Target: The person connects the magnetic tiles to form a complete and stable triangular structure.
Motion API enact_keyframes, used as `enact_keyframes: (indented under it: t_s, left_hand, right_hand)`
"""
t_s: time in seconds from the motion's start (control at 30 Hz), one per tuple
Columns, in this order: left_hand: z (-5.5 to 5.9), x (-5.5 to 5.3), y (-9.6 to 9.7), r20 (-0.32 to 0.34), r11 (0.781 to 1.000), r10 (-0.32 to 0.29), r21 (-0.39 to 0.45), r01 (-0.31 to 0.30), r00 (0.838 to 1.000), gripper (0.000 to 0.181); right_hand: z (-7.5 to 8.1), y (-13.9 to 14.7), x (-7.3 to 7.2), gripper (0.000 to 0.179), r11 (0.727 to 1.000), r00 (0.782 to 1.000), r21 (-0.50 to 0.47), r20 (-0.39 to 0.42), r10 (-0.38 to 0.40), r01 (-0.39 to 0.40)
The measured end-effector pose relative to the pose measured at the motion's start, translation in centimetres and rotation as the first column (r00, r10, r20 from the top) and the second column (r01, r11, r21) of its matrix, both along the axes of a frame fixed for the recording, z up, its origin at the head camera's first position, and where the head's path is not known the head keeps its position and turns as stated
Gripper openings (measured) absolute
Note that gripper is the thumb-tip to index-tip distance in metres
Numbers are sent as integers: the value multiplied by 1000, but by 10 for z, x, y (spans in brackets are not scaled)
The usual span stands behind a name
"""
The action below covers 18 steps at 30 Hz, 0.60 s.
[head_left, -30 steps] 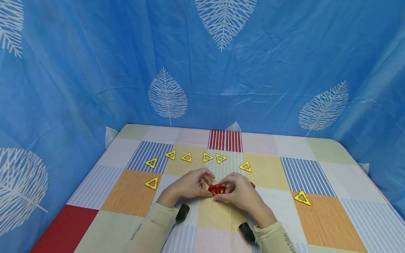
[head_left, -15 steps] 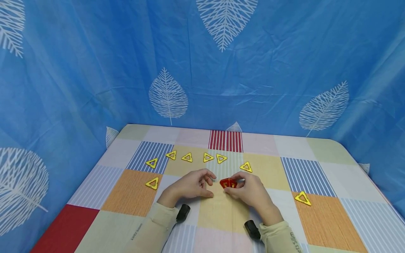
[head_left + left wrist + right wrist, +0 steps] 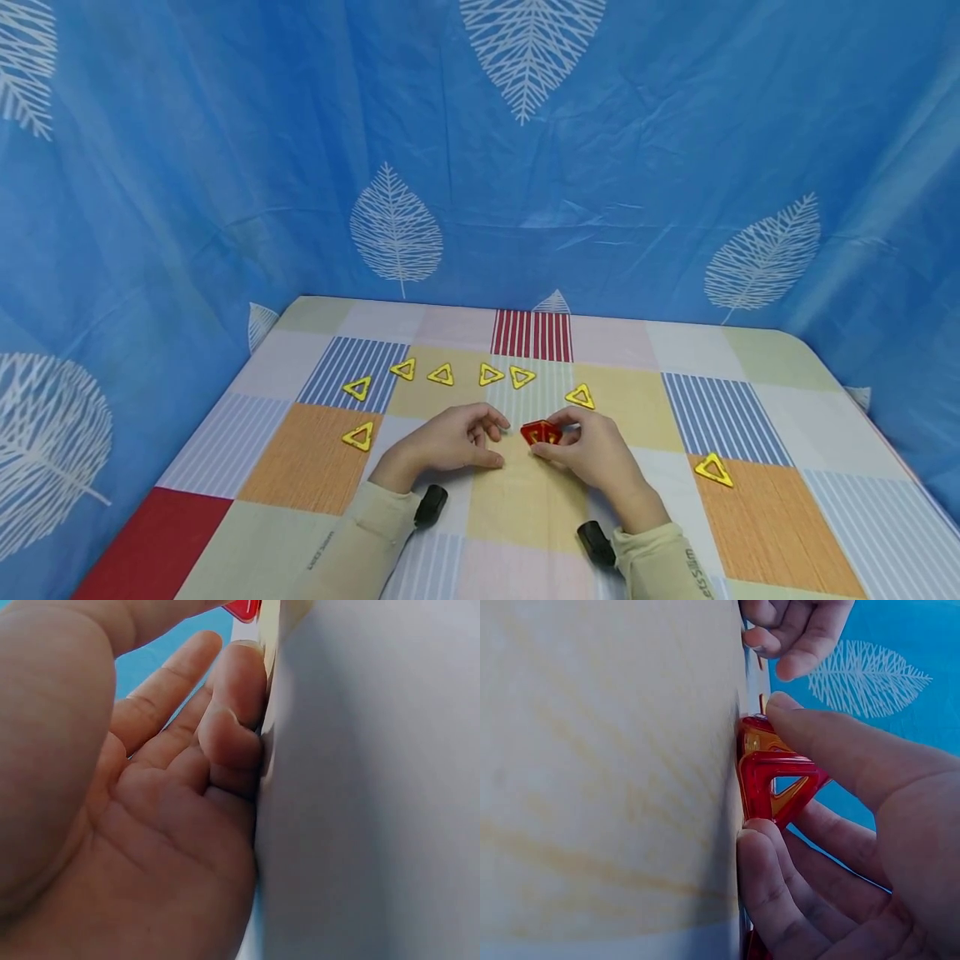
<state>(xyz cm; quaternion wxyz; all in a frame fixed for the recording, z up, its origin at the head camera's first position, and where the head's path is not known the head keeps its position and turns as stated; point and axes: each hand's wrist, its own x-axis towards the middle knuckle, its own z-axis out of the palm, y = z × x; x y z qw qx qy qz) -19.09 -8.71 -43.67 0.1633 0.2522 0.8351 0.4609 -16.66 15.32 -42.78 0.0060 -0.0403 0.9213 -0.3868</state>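
My right hand (image 3: 596, 450) pinches a small peaked piece of red see-through triangular magnetic tiles (image 3: 542, 432) between thumb and fingers, low over the tablecloth. In the right wrist view, the red tiles (image 3: 759, 795) lean together with open triangular centres, their lower edges right at the cloth. A bit of another red piece (image 3: 757, 946) shows under the curled fingers there. To the left, my left hand (image 3: 453, 437) rests on its side on the cloth, fingers loosely bent, holding nothing. A red corner (image 3: 246, 607) appears past its thumb in the left wrist view.
Several yellow triangular tiles lie flat in a loose arc beyond the hands, from one at left (image 3: 358, 436) to one near the right hand (image 3: 581, 396). Another yellow tile (image 3: 714, 470) lies farther right. A blue leaf-print curtain (image 3: 480, 225) surrounds the patchwork-covered table (image 3: 300, 533).
The red tile piece was between both hands; the right hand has carried it right and slightly away from me. The left hand has stayed in place, and the piece has left its fingers.
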Motion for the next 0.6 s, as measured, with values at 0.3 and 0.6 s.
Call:
enact_keyframes:
  t_s: [0.3, 0.6]
  left_hand:
    - [2, 5, -5, 52, 999, -34, -8, 34, 998, 36]
    - [14, 8, -42, 70, 998, -56, 21, 54, 996, 42]
  right_hand:
    - [-2, -2, 1, 42, 1000, 1000, 12, 14, 4, -4]
    - [1, -1, 1, 45, 1000, 1000, 28, 22, -12, 11]
